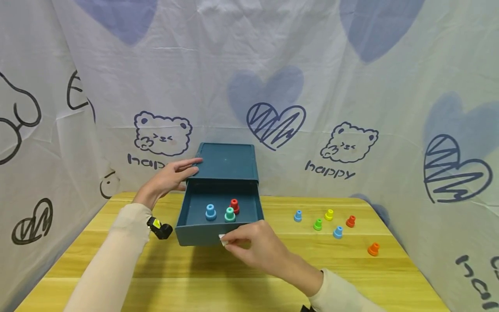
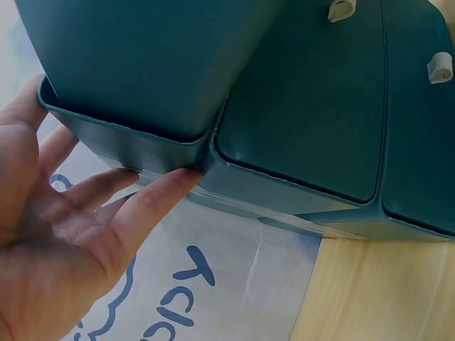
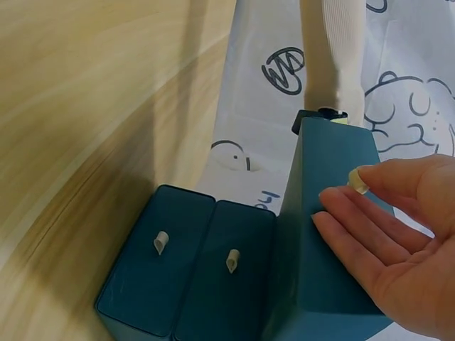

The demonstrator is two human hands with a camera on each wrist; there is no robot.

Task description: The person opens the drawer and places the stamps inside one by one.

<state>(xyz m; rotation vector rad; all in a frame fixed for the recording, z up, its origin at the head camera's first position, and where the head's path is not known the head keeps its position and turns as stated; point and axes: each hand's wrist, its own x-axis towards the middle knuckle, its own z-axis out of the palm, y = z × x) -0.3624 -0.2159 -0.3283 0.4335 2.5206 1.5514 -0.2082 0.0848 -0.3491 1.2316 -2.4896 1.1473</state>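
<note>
Teal drawer [image 1: 195, 236] (white tab [image 1: 222, 238]), heart-patterned cloth [image 1: 218, 86]

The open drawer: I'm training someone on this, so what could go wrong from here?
The right hand pinches a small white tab, so its fingers might slip off. Three pegs stand upright inside the drawer and may topple if it jerks.

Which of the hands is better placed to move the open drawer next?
Right, I'd judge: the right hand pinches the white tab on the front of the open drawer. The left hand touches the cabinet itself, so it seems better suited to steadying.
</note>
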